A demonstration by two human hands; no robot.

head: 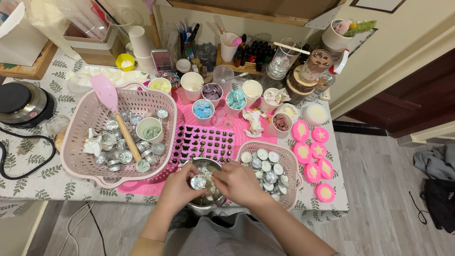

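My left hand (179, 186) holds a small round metal candle tin (198, 182) over a steel bowl (207, 166) at the table's near edge. My right hand (238, 181) presses its fingertips against the tin's right side, thumb and fingers pinched at its rim. The bowl's inside is mostly hidden by both hands. A small pink basket (289, 161) with several metal tins stands just right of my right hand. A large pink basket (83, 125) with more tins, a cup and a pink spatula (110, 102) lies to the left.
A pink silicone mould (204, 141) with small dark cavities lies behind the bowl. Paper cups of coloured wax pieces (204, 110) stand behind it. Pink round moulds (313, 152) line the right edge. A black hot plate (21, 102) and cable sit far left.
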